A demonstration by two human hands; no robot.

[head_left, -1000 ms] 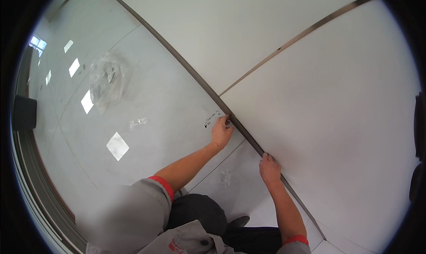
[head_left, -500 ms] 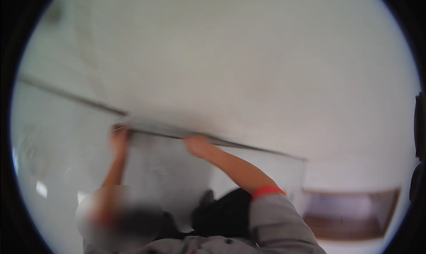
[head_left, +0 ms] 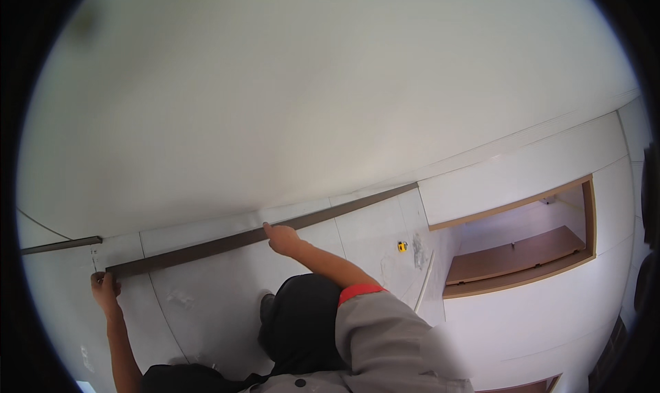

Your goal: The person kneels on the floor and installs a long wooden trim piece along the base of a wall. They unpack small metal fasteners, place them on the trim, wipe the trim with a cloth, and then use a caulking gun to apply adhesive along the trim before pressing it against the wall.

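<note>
A long dark brown baseboard strip [head_left: 206,248] lies along the foot of a white wall [head_left: 344,84], just over the grey tiled floor. Its left end is in my left hand [head_left: 106,291], whose fingers are closed around it. Near the middle of its length, my right hand [head_left: 282,240] grips the strip, with a fingertip raised at its upper edge. The far right end reaches the corner of a white cabinet [head_left: 495,163]. How far the strip touches the wall cannot be made out.
Another dark strip [head_left: 62,245] runs along the wall at left, with a gap between its end and my strip. On the floor at right are a yellow tape measure [head_left: 402,246] and a thin white rod [head_left: 425,283]. A brown-edged cabinet opening [head_left: 519,255] shows beyond them.
My view has turned and sharpened. My hands are farther apart, the left one now lower and farther left. The strip now slants up toward the right.
</note>
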